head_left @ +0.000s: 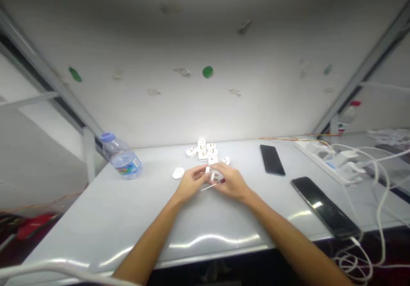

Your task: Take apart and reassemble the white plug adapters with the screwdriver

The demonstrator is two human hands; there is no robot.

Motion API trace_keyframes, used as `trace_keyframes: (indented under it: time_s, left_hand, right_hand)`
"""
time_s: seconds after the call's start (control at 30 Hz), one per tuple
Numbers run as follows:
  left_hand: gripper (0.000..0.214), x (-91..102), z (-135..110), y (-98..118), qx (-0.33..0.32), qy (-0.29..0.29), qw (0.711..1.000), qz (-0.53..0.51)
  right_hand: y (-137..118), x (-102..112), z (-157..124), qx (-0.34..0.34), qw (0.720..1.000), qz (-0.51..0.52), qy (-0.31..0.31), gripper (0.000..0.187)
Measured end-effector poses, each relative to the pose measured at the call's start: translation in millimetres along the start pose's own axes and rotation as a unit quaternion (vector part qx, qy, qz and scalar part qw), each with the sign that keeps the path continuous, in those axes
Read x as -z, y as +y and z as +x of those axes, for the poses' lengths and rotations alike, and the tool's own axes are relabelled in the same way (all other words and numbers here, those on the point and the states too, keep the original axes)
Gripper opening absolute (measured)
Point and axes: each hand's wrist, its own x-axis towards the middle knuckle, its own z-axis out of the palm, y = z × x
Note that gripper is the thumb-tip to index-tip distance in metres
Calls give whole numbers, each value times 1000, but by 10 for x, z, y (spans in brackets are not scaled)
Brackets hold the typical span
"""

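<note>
Both hands meet at the middle of the grey table. My left hand is closed, pinching a small white plug part. My right hand is closed around a white plug piece and also keeps a screwdriver with a red handle, whose thin shaft points left below the fingers. Just beyond the hands lies a cluster of white plugs with brass-coloured parts showing. A white plug cover rests left of my left hand. Fine details between the fingertips are too small to make out.
A water bottle stands at the left back. To the right lie a smaller phone and a larger phone with a cable. A white power strip with chargers and tangled cords runs along the right edge. A pale panel rises behind the table.
</note>
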Motion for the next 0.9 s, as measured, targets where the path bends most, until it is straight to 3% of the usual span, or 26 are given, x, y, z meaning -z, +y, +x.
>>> trace_keyframes:
  time_s: [0.1,0.2,0.27,0.53,0.67,0.8,0.9]
  left_hand:
    - [52,83,44,-69,-30,90,990,102]
    - [38,172,63,-115,-93,183,944,259]
    - [35,217,63,-137,-103,202,913,338]
    - [36,291,89,-239,-114,201,842,487]
    - [35,142,94,-164,-147,202,797,550]
    - [39,-144,106,-100,-210,96,767,599]
    - [41,-259,125,-102,-208,63,754,620]
  right_hand:
    - [107,79,6,-33,999,4,-4,40]
    - [236,138,5,-61,998,-1,-12,32]
    - [306,149,0,-71,997,-9,-14,31]
    - [451,129,-17,-103,994,-48,-1,31]
    - [520,129,-24,-118,991,-59,-3,36]
    - [548,129,-30,-113,991,-67,16,36]
    - [521,137,-26,-119,990,-63,34,36]
